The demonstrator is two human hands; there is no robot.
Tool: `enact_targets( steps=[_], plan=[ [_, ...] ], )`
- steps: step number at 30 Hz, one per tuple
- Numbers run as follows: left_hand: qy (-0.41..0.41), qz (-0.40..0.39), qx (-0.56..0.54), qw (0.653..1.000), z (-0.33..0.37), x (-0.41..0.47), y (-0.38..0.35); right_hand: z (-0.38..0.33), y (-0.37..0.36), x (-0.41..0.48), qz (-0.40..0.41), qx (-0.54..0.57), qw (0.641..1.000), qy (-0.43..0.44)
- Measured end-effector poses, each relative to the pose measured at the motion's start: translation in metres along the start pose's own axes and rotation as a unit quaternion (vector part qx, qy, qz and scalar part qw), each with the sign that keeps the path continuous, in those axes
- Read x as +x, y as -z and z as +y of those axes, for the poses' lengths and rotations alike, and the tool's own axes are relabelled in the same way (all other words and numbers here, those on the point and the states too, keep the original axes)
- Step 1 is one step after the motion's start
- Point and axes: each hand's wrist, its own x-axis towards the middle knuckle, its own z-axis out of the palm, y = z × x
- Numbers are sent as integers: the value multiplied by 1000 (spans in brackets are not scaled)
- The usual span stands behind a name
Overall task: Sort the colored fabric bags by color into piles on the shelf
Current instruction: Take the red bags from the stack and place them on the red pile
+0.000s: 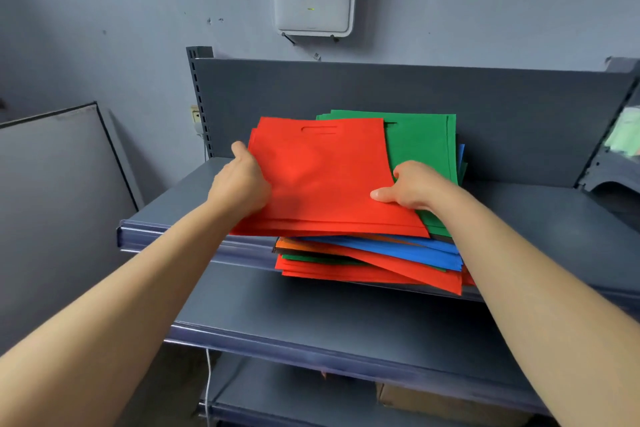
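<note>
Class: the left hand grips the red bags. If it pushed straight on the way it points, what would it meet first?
It already holds the red bags; beyond them the left hand would probably reach the shelf's grey back panel first. Depth is hard to judge.

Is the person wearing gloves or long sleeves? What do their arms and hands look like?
No gloves and no sleeves in view. The left hand and right hand are bare, and so are the left arm and right arm, all the way to the edge of the picture. I see no watch, ring, bracelet or markings on them.
</note>
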Motion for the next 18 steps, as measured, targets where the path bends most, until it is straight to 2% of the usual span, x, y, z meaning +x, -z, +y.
enact_targets(
  steps=[4,8,10,14,18],
  plan=[
    [28,-79,-10,996,-14,10,-1,-10,0,6,2,79,997,-19],
    [-14,-84,-16,996,-20,11,3,-9,3,7,12,114,992,-50],
    [-50,-93,-3,994,-21,7,6,-11,4,7,-9,125,991,-52],
    [-127,-45,33,990,-19,-5,17,-27,3,5,-2,68,998,9],
    [-154,32,84,984,-11,-25,29,-42,1,-4,108,5,989,97]
  ],
)
